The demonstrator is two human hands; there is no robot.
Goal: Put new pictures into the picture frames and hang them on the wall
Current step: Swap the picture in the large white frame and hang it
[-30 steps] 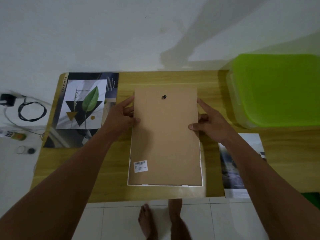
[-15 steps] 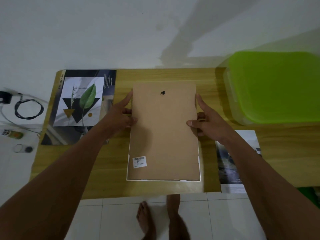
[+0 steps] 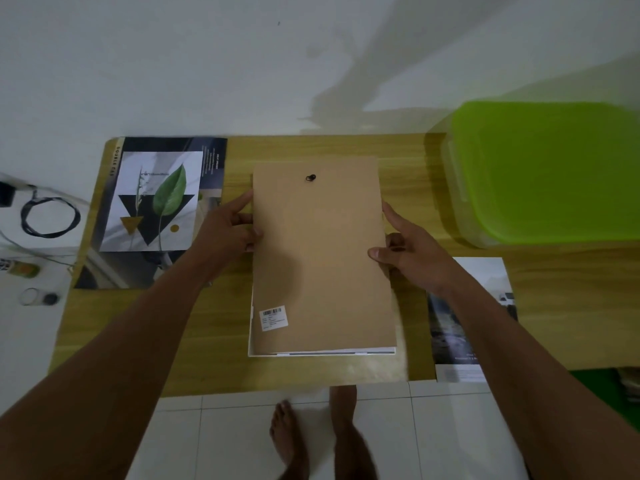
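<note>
The wooden table [image 3: 221, 327] stands against a white wall, and a clear bin with a lime-green lid [image 3: 550, 171] fills its far right corner. In the middle of the table the picture frame [image 3: 254, 353] lies face down, its long axis running straight away from the person toward the wall. The brown backing board [image 3: 322, 258] covers it, so only a thin white rim shows at the near end and near left. A leaf poster [image 3: 156, 202] lies flat to the left of the frame, and a dark landscape print [image 3: 453, 334] lies at the near right, partly under the forearm. The left hand [image 3: 225, 230] pinches the board's left long edge, thumb on top, forefinger stretched along the edge. The right hand [image 3: 412, 252] grips the right long edge likewise (its lower fingers are hidden). A barcode label [image 3: 273, 317] marks the near left corner and a small black hanger [image 3: 310, 178] the far end
</note>
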